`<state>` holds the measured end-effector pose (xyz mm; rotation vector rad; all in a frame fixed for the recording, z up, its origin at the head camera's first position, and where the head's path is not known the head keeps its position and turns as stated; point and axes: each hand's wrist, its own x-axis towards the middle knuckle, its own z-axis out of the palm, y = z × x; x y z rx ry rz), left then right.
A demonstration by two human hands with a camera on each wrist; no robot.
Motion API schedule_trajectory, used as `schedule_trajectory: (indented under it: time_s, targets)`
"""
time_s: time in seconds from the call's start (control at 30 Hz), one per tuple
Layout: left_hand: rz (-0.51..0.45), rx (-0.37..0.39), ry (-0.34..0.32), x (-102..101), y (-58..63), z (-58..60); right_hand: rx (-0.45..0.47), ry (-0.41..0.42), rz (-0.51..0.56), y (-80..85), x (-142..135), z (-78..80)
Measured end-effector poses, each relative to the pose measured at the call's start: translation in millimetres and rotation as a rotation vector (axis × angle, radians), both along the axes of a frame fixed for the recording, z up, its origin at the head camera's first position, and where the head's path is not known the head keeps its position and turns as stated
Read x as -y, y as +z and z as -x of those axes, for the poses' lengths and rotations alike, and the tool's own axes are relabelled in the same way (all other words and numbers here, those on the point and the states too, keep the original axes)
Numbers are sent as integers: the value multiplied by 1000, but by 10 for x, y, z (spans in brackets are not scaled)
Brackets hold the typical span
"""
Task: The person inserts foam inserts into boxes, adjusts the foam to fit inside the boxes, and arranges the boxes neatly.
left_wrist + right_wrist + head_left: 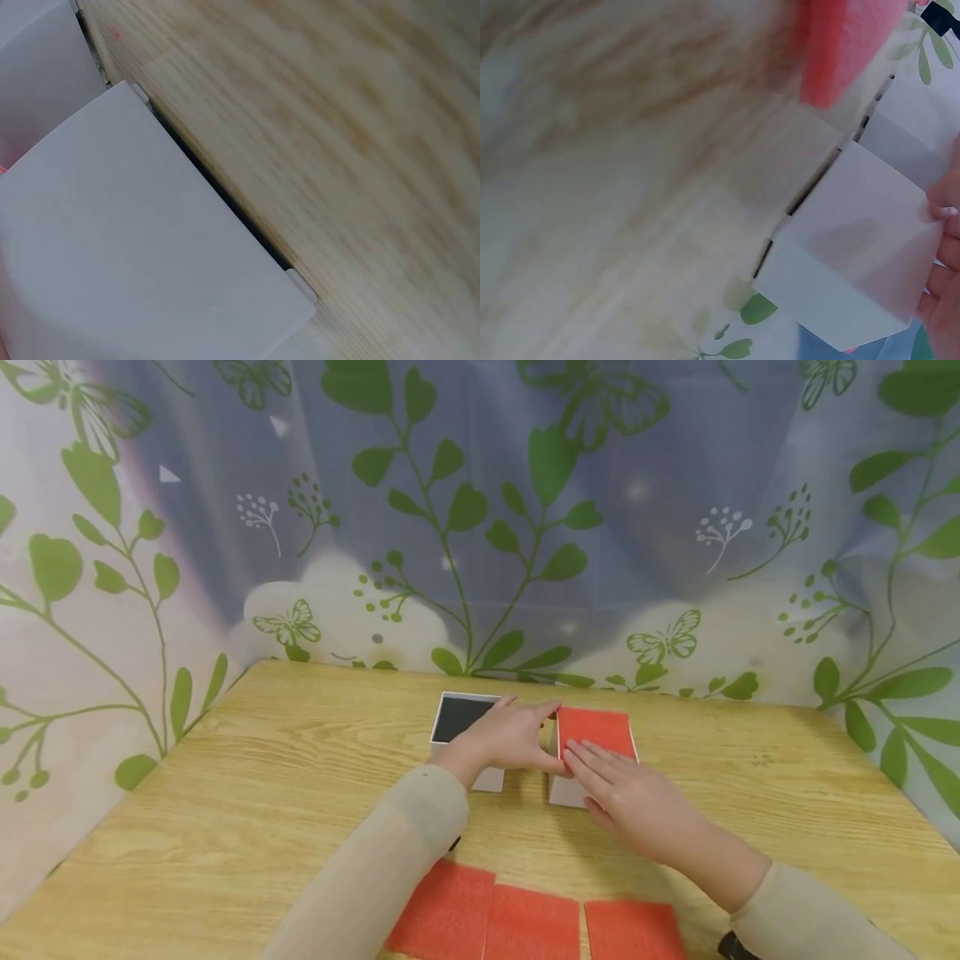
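Note:
Two white boxes stand side by side on the table. The left box (489, 779) has a dark surface inside its rim, and my left wrist hides part of it. A red square of foam or felt (600, 727) covers the top of the right box (566, 792). My left hand (513, 735) spans that box's left edge, thumb at the near corner and a finger at the far corner. Straight fingers of my right hand (626, 793) touch the red square's near edge. White box faces (877, 225) appear in the right wrist view, with fingertips at one edge.
Several flat red pieces (532, 922) lie near the front of the wooden table (225, 827), partly under my left sleeve. A patterned curtain (480, 527) with leaves and butterflies hangs behind the table and along its sides.

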<state>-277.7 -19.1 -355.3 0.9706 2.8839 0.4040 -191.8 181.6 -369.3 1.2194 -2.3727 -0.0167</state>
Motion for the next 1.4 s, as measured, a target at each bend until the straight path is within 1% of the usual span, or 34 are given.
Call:
schedule_trajectory:
  time_s: [0.27,0.4,0.5,0.6,0.87,1.0,1.17,1.3,1.4]
  targets:
    - [-8,3,-2,0,8,2,58,-22,-5,20,4,22]
    - [-1,4,-3,14,16,-2,93,-24,-15,91,16,30]
    - [-3,1,2,19,32,-9,130,-42,-22,140,3,25]
    - [-16,-1,-1,15,39,-16,149,-57,-25,162,-21,11]
    - [3,18,1,5,41,-47,136,-59,1,141,-60,-3]
    - [2,14,-4,10,43,-43,128,-65,9,133,-68,6]
    - [4,11,-1,33,33,-38,139,-69,8,108,-57,20]
    - [-17,7,-17,33,23,-35,145,-68,23,97,-59,29]
    - [-30,5,-30,31,18,-31,148,-70,31,119,-79,44]
